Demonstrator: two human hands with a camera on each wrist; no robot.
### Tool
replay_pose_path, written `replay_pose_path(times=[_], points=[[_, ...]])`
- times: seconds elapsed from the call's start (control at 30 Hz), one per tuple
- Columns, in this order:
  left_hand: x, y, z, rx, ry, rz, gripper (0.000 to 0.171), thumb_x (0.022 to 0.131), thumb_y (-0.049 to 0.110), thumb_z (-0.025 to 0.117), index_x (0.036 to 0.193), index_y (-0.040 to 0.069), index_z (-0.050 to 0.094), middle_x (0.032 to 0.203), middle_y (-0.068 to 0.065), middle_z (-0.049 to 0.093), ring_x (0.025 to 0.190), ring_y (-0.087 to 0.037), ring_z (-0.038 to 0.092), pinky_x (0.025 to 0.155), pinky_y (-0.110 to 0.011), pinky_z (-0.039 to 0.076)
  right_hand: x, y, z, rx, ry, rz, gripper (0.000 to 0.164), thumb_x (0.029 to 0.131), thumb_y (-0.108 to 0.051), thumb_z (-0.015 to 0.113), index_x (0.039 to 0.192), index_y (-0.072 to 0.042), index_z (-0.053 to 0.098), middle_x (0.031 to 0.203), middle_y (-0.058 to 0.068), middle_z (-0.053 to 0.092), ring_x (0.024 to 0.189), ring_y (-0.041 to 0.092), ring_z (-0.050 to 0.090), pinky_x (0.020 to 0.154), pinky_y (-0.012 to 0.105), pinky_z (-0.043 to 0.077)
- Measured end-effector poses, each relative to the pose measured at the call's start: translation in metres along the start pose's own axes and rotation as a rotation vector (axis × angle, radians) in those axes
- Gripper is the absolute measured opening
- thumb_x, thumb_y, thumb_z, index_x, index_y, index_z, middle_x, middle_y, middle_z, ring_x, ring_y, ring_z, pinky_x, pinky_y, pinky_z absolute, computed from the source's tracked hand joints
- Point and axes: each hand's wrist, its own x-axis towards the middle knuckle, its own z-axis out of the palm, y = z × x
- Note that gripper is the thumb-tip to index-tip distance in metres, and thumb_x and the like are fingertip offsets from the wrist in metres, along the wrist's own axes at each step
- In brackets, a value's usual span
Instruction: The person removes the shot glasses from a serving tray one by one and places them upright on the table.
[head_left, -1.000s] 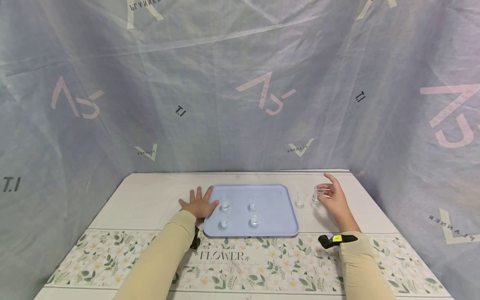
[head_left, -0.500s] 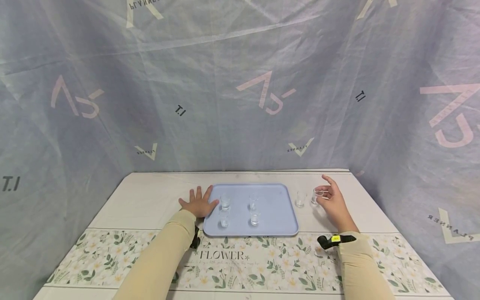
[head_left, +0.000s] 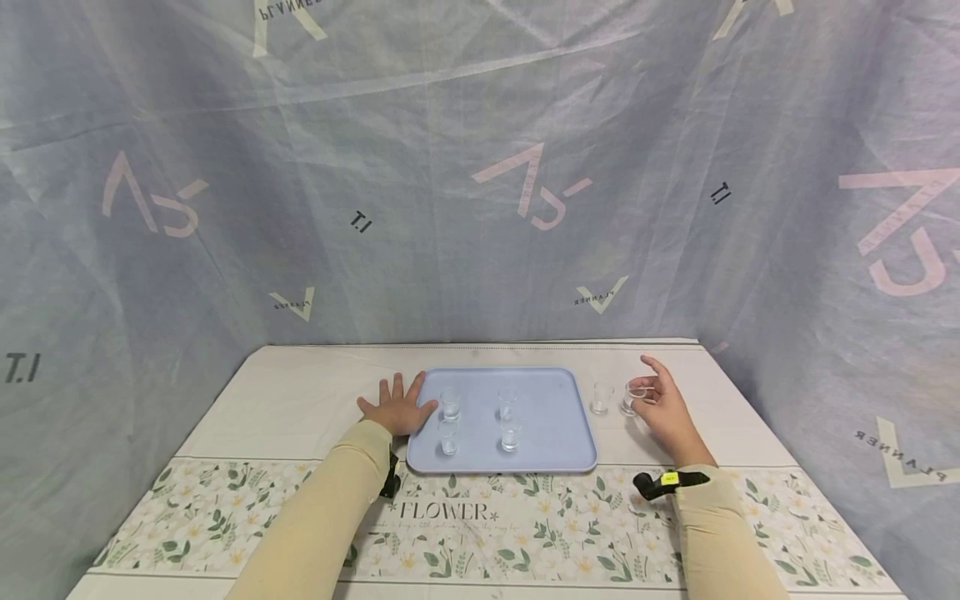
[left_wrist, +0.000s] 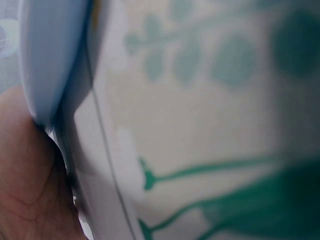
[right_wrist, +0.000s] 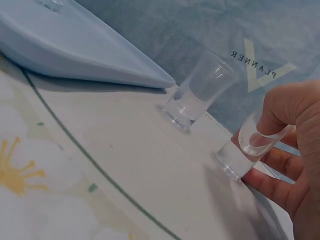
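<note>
My right hand (head_left: pixel 664 414) pinches a small clear shot glass (right_wrist: pixel 238 154) between thumb and fingers, its index finger raised. The glass is upright in the head view, close over the tabletop to the right of the tray. Just left of it stands a second shot glass (head_left: pixel 601 399), also clear. Fingers spread, my left hand (head_left: pixel 399 408) rests at the left edge of the pale blue tray (head_left: pixel 547 417), thumb over its rim. On the tray's left and middle stand several more shot glasses (head_left: pixel 510 435), in two rows.
A white table cover with a floral band (head_left: pixel 592 533) lies under everything. Grey-blue printed cloth (head_left: pixel 420 192) hangs behind the table and at both sides. Both wrists wear dark straps (head_left: pixel 670 482).
My right hand has come slightly lower and to the left with the shot glass, nearer the other glass beside the tray. The left hand and tray have stayed put.
</note>
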Motion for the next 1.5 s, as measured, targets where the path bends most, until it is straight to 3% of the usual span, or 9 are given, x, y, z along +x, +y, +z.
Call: replay_pose_path(times=[0.2, 0.3, 0.53, 0.87, 1.2, 1.33, 1.5], points=[[0.0, -0.001, 0.0, 0.005, 0.011, 0.001, 0.079, 0.101, 0.067, 0.029, 0.165, 0.028, 0.006, 0.169, -0.02, -0.004, 0.152, -0.047, -0.008, 0.106, -0.081, -0.007, 0.0, 0.008, 0.003, -0.062, -0.002, 0.022, 0.083, 0.085, 0.012, 0.059, 0.158, -0.009, 0.028, 0.117, 0.022, 0.061, 0.109, 0.038, 0.061, 0.099, 0.054, 0.046], [-0.001, -0.001, -0.001, 0.005, 0.014, 0.002, 0.079, 0.101, 0.068, 0.029, 0.165, 0.028, 0.006, 0.169, -0.02, -0.003, 0.152, -0.047, -0.008, 0.105, -0.082, -0.007, 0.0, 0.008, 0.003, -0.07, -0.003, 0.027, 0.082, 0.085, 0.011, 0.058, 0.158, -0.009, 0.028, 0.118, 0.023, 0.061, 0.109, 0.041, 0.061, 0.1, 0.059, 0.044], [-0.005, 0.002, -0.003, 0.01, 0.027, 0.002, 0.079, 0.1, 0.068, 0.033, 0.165, 0.029, 0.01, 0.168, -0.022, 0.002, 0.152, -0.049, -0.004, 0.106, -0.082, -0.004, 0.0, 0.008, 0.003, -0.072, -0.007, 0.042, 0.083, 0.085, 0.011, 0.059, 0.158, -0.01, 0.027, 0.119, 0.024, 0.061, 0.11, 0.041, 0.061, 0.103, 0.059, 0.043], [-0.012, 0.006, -0.01, 0.02, -0.003, 0.002, 0.076, 0.103, 0.061, 0.032, 0.165, 0.026, 0.007, 0.168, -0.021, -0.001, 0.153, -0.047, -0.004, 0.108, -0.08, -0.002, -0.001, 0.008, 0.004, -0.079, -0.004, 0.034, 0.082, 0.084, 0.01, 0.059, 0.158, -0.008, 0.028, 0.116, 0.023, 0.061, 0.107, 0.039, 0.061, 0.101, 0.058, 0.044], [-0.014, 0.007, -0.01, 0.014, 0.009, 0.008, 0.075, 0.103, 0.061, 0.033, 0.165, 0.025, 0.01, 0.168, -0.022, 0.001, 0.153, -0.048, -0.002, 0.108, -0.08, -0.002, -0.001, 0.009, 0.003, -0.074, -0.012, 0.02, 0.082, 0.084, 0.011, 0.059, 0.157, -0.008, 0.029, 0.113, 0.022, 0.061, 0.105, 0.038, 0.061, 0.099, 0.057, 0.045], [-0.013, 0.006, -0.008, 0.004, 0.023, 0.006, 0.078, 0.101, 0.064, 0.035, 0.165, 0.026, 0.011, 0.168, -0.023, 0.003, 0.152, -0.05, -0.002, 0.106, -0.082, -0.003, -0.001, 0.009, 0.003, -0.081, -0.017, 0.008, 0.083, 0.083, 0.012, 0.059, 0.157, -0.009, 0.029, 0.113, 0.022, 0.061, 0.105, 0.037, 0.06, 0.098, 0.056, 0.045], [0.0, 0.0, 0.001, 0.001, 0.023, -0.001, 0.081, 0.099, 0.069, 0.033, 0.165, 0.029, 0.007, 0.168, -0.022, -0.002, 0.152, -0.048, -0.007, 0.105, -0.082, -0.007, 0.0, 0.006, 0.001, -0.071, -0.039, -0.018, 0.086, 0.082, 0.013, 0.062, 0.158, -0.008, 0.027, 0.121, 0.025, 0.058, 0.109, 0.04, 0.059, 0.095, 0.055, 0.046]])
